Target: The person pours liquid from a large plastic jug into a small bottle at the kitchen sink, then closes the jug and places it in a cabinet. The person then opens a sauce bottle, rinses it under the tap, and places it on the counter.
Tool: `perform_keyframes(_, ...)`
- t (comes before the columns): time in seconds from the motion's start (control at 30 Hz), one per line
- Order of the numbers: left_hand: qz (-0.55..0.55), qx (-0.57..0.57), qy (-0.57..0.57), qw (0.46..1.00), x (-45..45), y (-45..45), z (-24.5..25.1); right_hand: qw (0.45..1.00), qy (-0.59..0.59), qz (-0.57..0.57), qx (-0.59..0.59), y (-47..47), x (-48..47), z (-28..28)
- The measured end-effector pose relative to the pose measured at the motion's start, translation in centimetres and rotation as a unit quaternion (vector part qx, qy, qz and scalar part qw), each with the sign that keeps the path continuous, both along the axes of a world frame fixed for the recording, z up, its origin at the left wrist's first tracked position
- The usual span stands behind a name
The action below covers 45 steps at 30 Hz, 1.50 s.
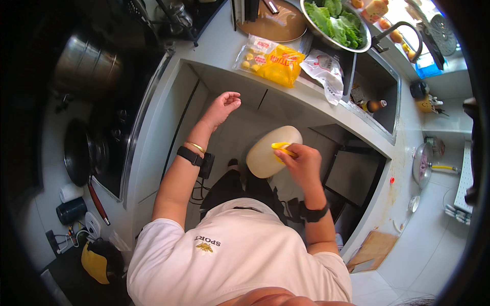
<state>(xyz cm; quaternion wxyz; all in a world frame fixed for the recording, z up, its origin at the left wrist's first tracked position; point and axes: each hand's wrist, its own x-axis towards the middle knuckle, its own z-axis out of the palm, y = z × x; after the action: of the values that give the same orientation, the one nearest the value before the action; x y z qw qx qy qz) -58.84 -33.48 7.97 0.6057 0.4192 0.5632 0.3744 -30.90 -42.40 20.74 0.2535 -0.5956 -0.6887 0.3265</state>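
Observation:
My right hand [306, 162] grips the yellow plastic handle [283, 148] of a large pale plastic jug [268, 157]. The jug hangs tilted in front of my legs, over the floor. What it contains is hard to make out. Held out toward the counter front, my left hand [224, 109] is empty, its fingers loosely bent. Beyond it on the counter edge lies a yellow and clear food packet [270, 61] with small round yellow pieces inside. A crumpled white plastic bag [325, 72] lies beside the packet, partly over the edge.
Lettuce fills a metal bowl [368, 42] near the sink faucet [402, 25]. A bottle [375, 106] stands in the sink [392, 114]. On the right counter are a small red cap [392, 180] and a wooden board [377, 244]. A wok [78, 153] and stockpot [86, 69] occupy the left stove.

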Motion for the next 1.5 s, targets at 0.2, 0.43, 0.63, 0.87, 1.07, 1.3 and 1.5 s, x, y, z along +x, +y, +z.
perform_keyframes(0.2, 0.070, -0.099, -0.010, 0.993, 0.0, 1.9, -3.5, 0.996, 0.009, 0.037, -0.075, 1.3, -4.2, -7.6)
perform_keyframes(0.43, 0.101, -0.162, -0.086, 0.978, -0.8, 7.6, -14.9, 0.994, -0.005, -0.024, -0.106, 2.2, -7.6, -14.5)
perform_keyframes(0.63, 0.184, -0.159, -0.319, 0.916, 1.0, 12.5, -20.9, 0.975, 0.077, -0.162, -0.129, 2.1, -10.2, -20.1)
perform_keyframes(0.87, 0.183, -0.082, -0.395, 0.897, 3.0, 12.7, -20.1, 0.953, 0.138, -0.216, -0.163, 1.7, -11.8, -24.4)
perform_keyframes(1.07, 0.193, -0.048, -0.434, 0.878, 3.9, 12.9, -19.6, 0.944, 0.148, -0.228, -0.185, 1.2, -12.2, -26.8)
perform_keyframes(1.3, 0.197, -0.089, -0.419, 0.882, -0.3, 4.2, -18.5, 0.941, 0.138, -0.226, -0.209, 0.1, -11.8, -27.4)
perform_keyframes(1.5, 0.231, -0.152, -0.279, 0.920, -9.3, -4.5, -16.4, 0.957, 0.071, -0.168, -0.225, -0.1, -11.7, -27.2)
